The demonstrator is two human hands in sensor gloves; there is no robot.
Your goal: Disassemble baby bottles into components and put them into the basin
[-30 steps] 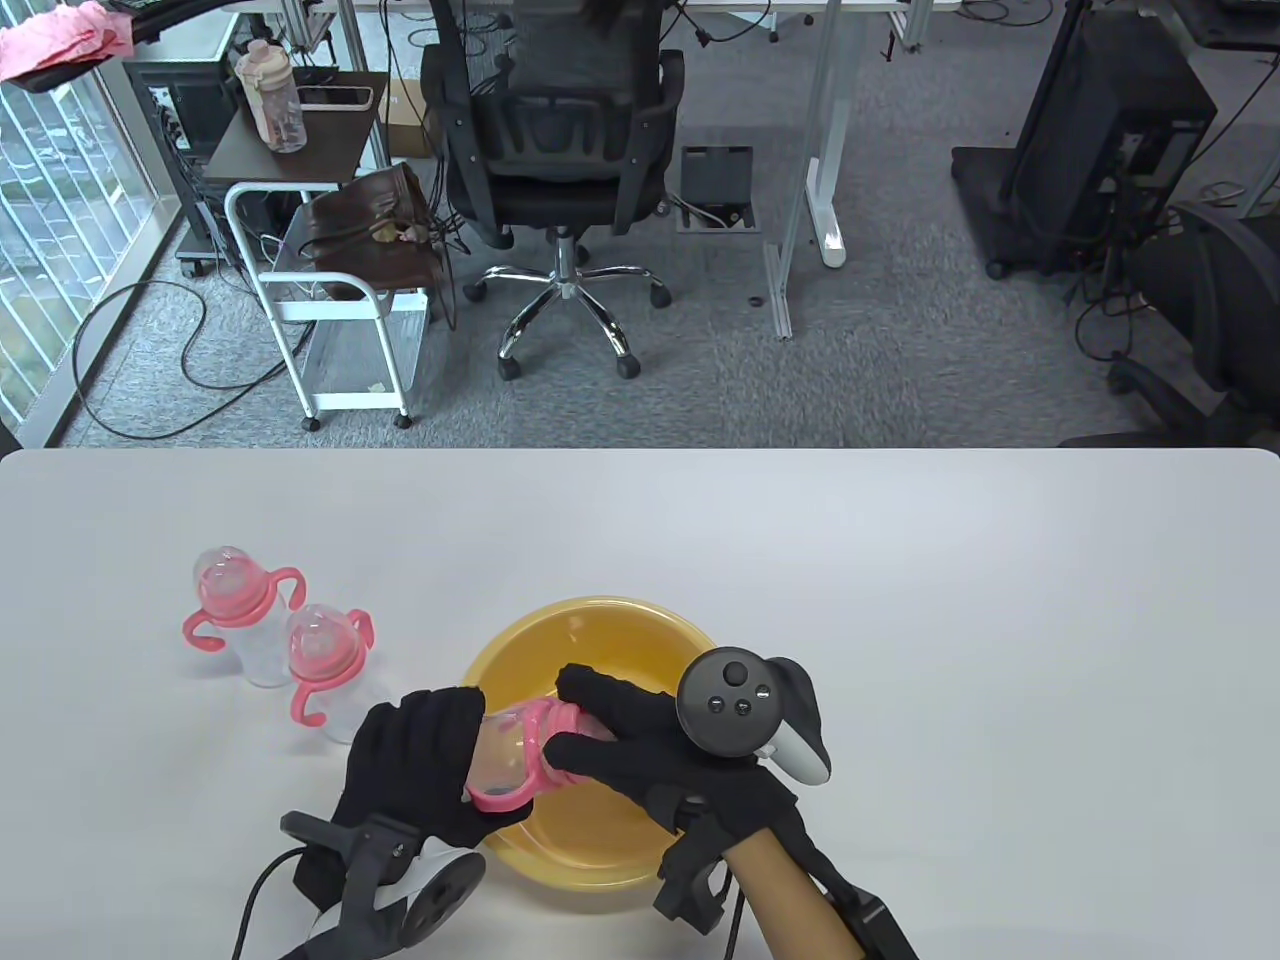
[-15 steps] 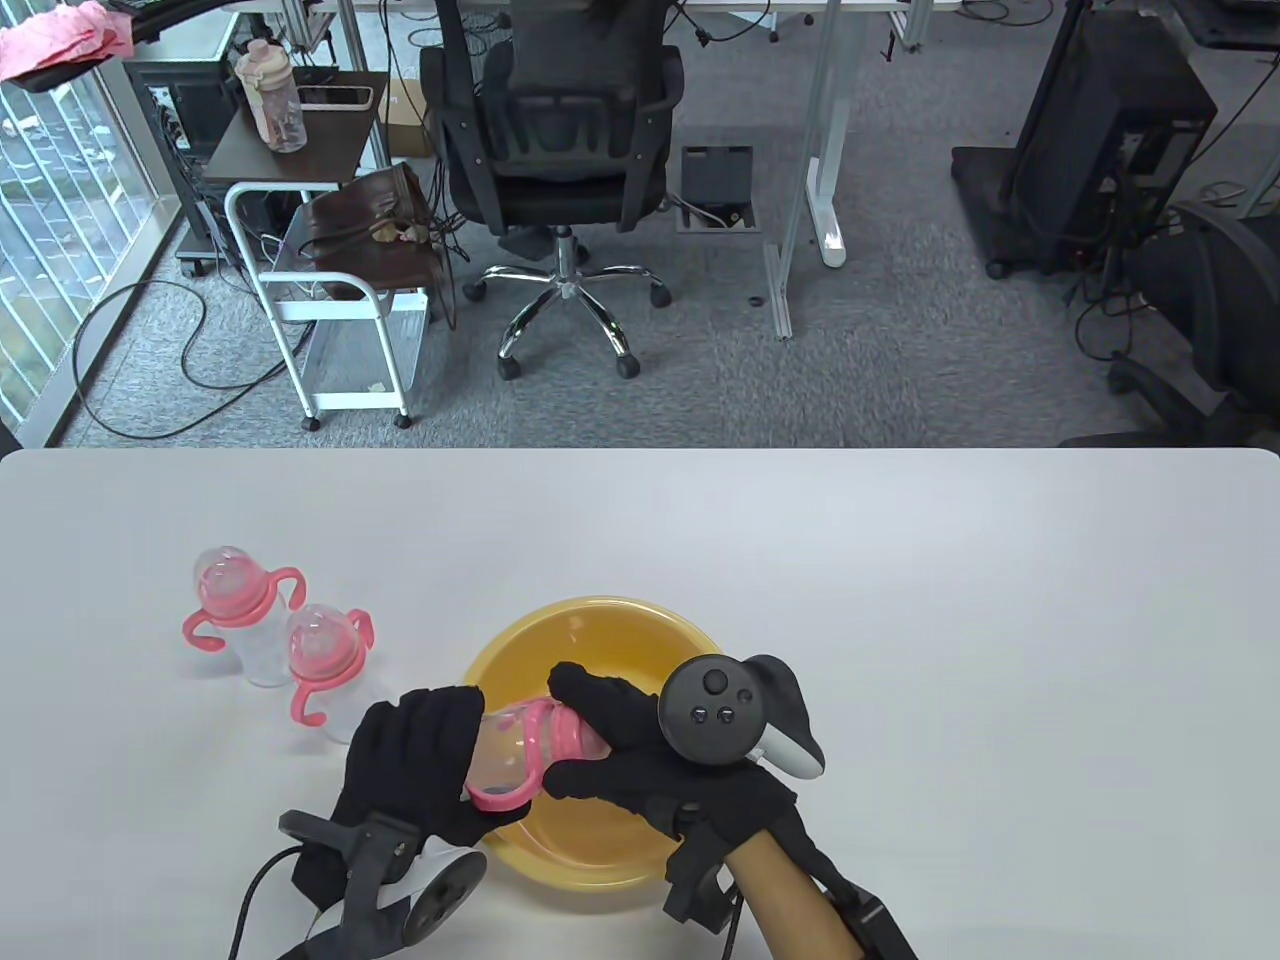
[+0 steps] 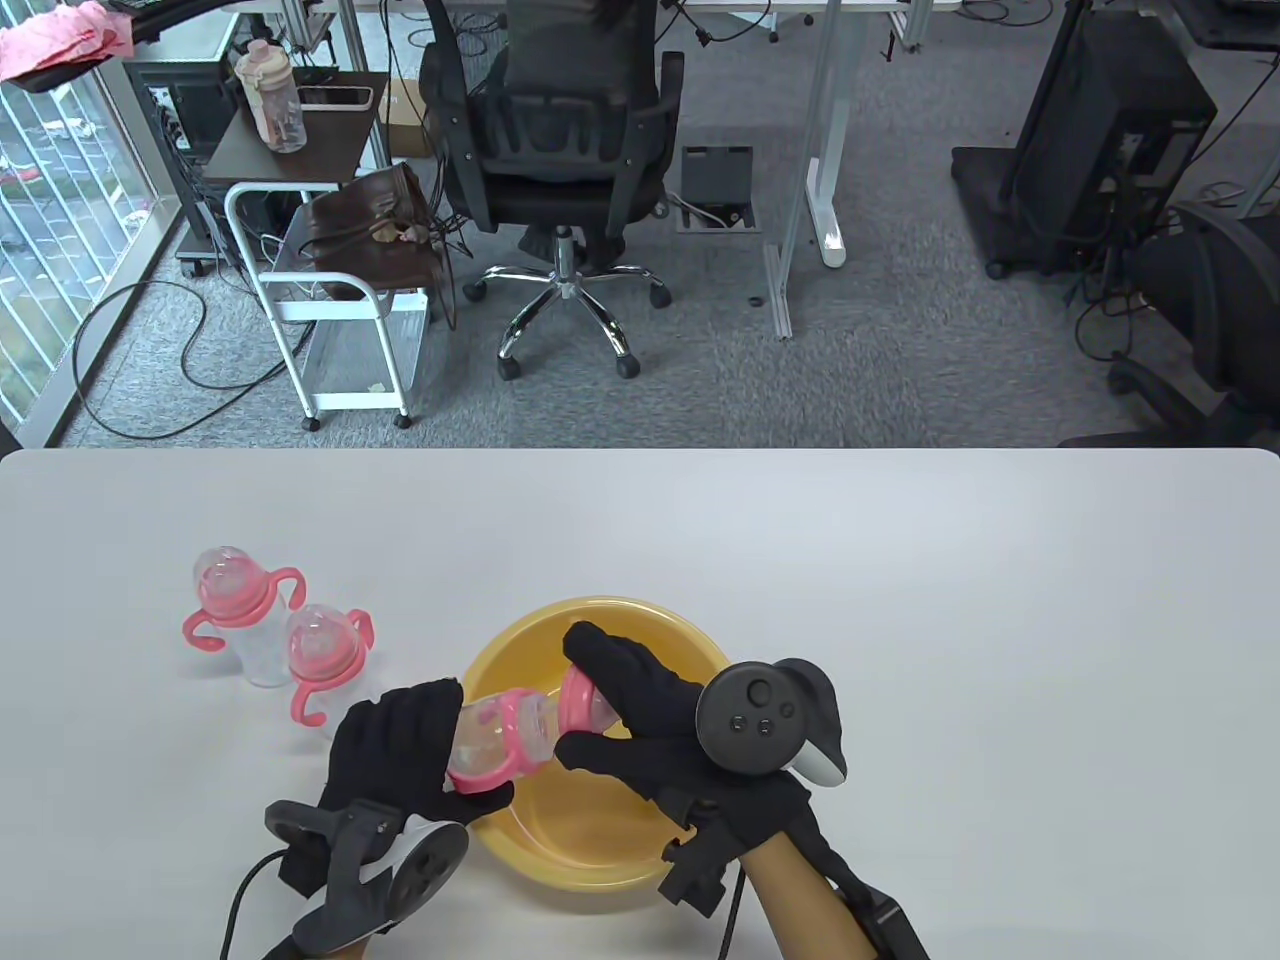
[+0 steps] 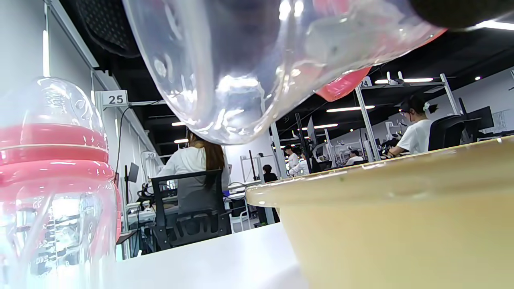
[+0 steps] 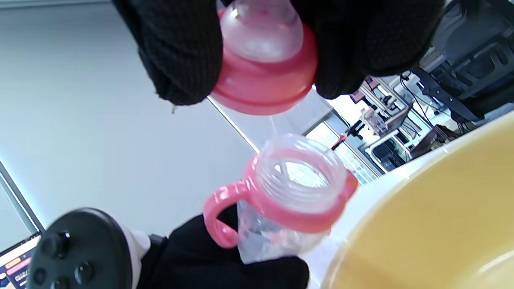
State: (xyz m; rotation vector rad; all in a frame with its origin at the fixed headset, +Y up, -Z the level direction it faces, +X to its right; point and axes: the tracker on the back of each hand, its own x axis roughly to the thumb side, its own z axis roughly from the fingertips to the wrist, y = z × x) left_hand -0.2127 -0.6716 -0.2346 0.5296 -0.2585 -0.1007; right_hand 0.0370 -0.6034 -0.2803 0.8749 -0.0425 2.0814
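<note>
While the left hand point(image 3: 395, 750) is gripping a clear bottle body point(image 3: 478, 742) on its side over the near-left rim of the yellow basin point(image 3: 610, 615), the right hand point(image 3: 640, 715) is pinching the pink nipple cap point(image 5: 263, 76), already off the threaded neck and just clear of it. Both parts are probably light, stiff plastic, smooth and slippery; the cap's ridged ring looks the best hold, the soft nipple likely yielding. Two assembled bottles point(image 3: 275, 635) are standing upright left of the basin.

The bottle body point(image 3: 478, 745) is largely covered by the left hand point(image 3: 395, 745); its base is cut off at the top edge in the left wrist view. The basin's point(image 3: 520, 645) near rim is hidden by both wrists.
</note>
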